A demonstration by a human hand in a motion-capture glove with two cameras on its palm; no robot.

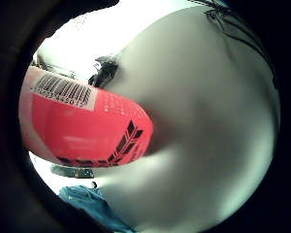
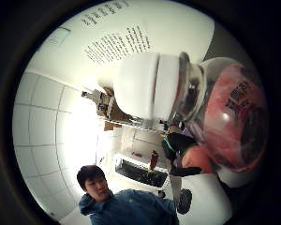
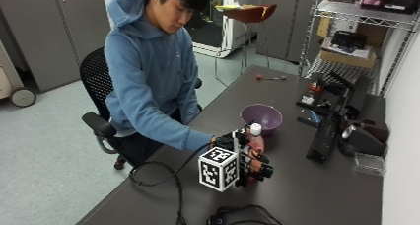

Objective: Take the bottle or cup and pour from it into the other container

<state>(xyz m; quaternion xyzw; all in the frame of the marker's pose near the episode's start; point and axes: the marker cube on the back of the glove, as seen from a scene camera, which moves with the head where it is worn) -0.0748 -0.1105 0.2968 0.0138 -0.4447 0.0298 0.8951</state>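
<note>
Red bottle [image 3: 255,140] is being gripped upright by gloved right hand [image 3: 249,158], fingers curled round it, just beside purple bowl [image 3: 261,117]; table [image 3: 328,195] lies open beyond.

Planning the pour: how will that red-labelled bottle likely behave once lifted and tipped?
The bottle looks small and clear, probably light plastic. Its white cap appears still on, so nothing should spill yet. The glossy label could be slippery under the gloved right hand.

Pink, white-capped bottle [image 3: 255,138]; purple bowl [image 3: 261,118]; dark table [image 3: 328,185].
</note>
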